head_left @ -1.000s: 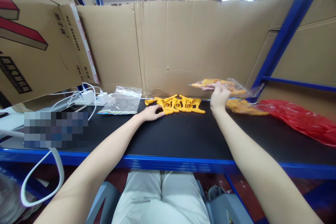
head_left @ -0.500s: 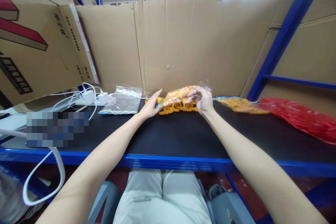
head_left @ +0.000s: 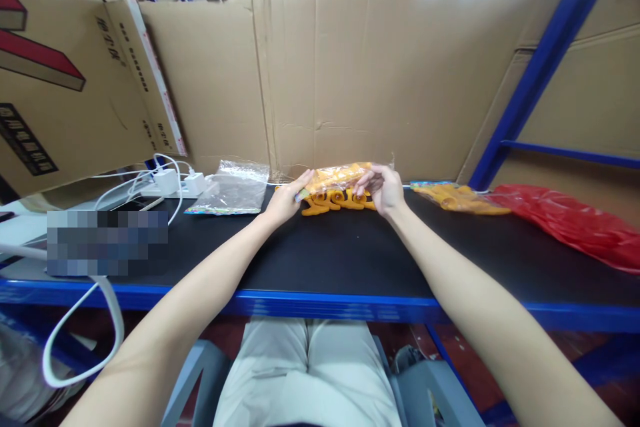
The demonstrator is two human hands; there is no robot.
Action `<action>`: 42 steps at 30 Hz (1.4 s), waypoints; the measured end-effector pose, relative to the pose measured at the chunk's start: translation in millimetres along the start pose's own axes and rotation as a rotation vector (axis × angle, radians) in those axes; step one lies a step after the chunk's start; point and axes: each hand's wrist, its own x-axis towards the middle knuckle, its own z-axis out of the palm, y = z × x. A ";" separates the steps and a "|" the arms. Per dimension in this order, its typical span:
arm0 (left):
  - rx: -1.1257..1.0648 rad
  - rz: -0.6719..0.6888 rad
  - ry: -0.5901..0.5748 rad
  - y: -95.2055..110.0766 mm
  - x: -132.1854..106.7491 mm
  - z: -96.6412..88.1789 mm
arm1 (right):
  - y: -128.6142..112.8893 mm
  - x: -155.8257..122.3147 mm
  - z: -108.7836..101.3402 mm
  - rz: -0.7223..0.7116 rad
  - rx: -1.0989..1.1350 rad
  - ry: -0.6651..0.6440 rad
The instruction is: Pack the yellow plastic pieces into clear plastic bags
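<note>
A clear plastic bag filled with yellow toys (head_left: 334, 178) is held between both hands just above the black table (head_left: 345, 260). My left hand (head_left: 286, 200) pinches its left end with closed fingers. My right hand (head_left: 384, 188) grips its right end. Under the bag lies a row of loose yellow plastic trumpet-shaped toys (head_left: 333, 202) on the table. Another filled bag of yellow toys (head_left: 457, 198) lies to the right, clear of both hands.
A stack of empty clear bags (head_left: 234, 187) lies left of the toys. White chargers and cables (head_left: 167, 183) sit at the far left. A red plastic bag (head_left: 575, 225) lies at the right. Cardboard sheets (head_left: 350, 73) wall the back, and a blue shelf post (head_left: 540, 60) stands at right.
My right hand carried a filled bag from the right over to the middle above the loose toys. My left hand left the loose toys and took hold of the bag's left end.
</note>
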 end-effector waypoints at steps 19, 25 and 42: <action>0.530 -0.209 -0.137 15.6 2.0 -4.1 | 36.5 -4.4 -3.4 -0.200 -0.703 -0.292; 0.446 -0.178 -0.112 21.0 3.7 0.2 | 13.8 -9.3 7.2 -0.346 -0.809 -0.327; 0.239 -0.300 -0.073 -10.7 1.2 -16.0 | 17.3 -6.2 7.3 -0.014 -0.391 -0.074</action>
